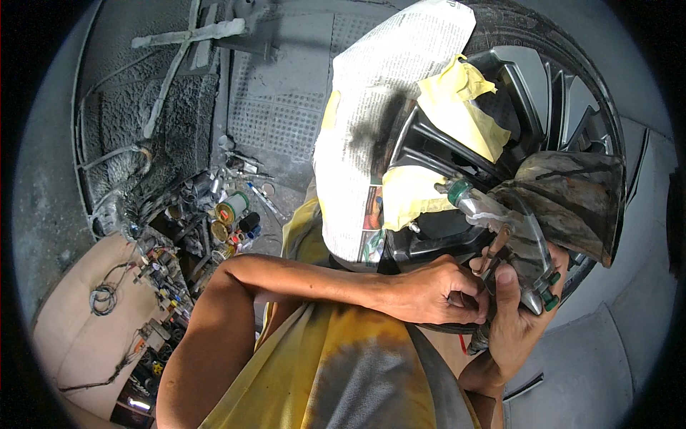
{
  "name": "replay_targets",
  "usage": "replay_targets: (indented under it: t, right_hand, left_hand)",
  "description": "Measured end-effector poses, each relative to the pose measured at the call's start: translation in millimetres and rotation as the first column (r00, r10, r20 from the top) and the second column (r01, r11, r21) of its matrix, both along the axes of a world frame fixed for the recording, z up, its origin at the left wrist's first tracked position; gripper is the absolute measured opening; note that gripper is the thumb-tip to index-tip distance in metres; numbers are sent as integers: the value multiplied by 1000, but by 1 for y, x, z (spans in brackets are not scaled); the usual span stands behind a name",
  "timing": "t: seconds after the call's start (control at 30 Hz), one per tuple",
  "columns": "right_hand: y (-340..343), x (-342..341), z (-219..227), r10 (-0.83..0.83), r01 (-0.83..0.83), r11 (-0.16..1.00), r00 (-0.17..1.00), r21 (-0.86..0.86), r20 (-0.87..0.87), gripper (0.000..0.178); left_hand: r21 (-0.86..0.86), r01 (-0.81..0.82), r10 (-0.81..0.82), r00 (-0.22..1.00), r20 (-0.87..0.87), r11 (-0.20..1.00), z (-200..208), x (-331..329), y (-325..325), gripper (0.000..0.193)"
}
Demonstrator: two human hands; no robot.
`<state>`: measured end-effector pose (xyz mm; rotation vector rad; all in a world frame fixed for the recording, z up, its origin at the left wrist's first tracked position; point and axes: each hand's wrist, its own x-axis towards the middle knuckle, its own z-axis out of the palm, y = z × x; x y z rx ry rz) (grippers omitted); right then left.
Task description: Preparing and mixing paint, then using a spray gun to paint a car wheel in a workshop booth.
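My right hand (520, 314) is wrapped round a spray gun (491, 214) with clear and green parts, the thumb on its near side. Curled in against the gun from the left, my left hand (443, 292) has its fingers closed at the gun's body; the exact part they grip is hidden. Just beyond the gun is a car wheel (529, 79) with a black and grey spoked rim. Newspaper (371, 100) covers its left side, and yellow masking paper (461, 107) lies over some spokes. A dark, stained folded sheet (572, 196) spreads over the rim's right side.
Paint cans (232, 206), bottles and tools crowd the area to my left. Beyond them stands a paint-crusted metal cross-shaped frame (189, 34). A coiled cable (103, 298) lies on a beige surface at lower left. Grey panels (579, 357) rise at the right.
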<state>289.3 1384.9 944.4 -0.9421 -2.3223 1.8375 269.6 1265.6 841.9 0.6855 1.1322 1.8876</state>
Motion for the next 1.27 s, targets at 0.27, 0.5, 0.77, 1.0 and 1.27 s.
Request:
replay_targets:
  t: [0.27,0.5,0.77,1.0,1.27]
  right_hand:
    - [0,4,0,42,-43,997,999,68,12,44]
    - [-1,5,1,10,-12,996,1000,83,25,44]
    - [2,5,3,56,-61,994,997,94,52,47]
    - [-2,-4,3,9,-7,996,1000,88,-21,48]
    - [0,-9,1,-12,14,996,1000,89,-26,51]
  left_hand:
    - [-11,26,-26,999,29,1000,1,2,-4,11]
    - [9,8,-8,1000,24,1000,3,0,-3,10]
    - [-14,22,-21,999,23,1000,4,0,-6,10]
    - [19,-14,13,999,36,1000,7,-7,-5,11]
    - [60,-76,73,996,45,995,5,-10,-2,11]
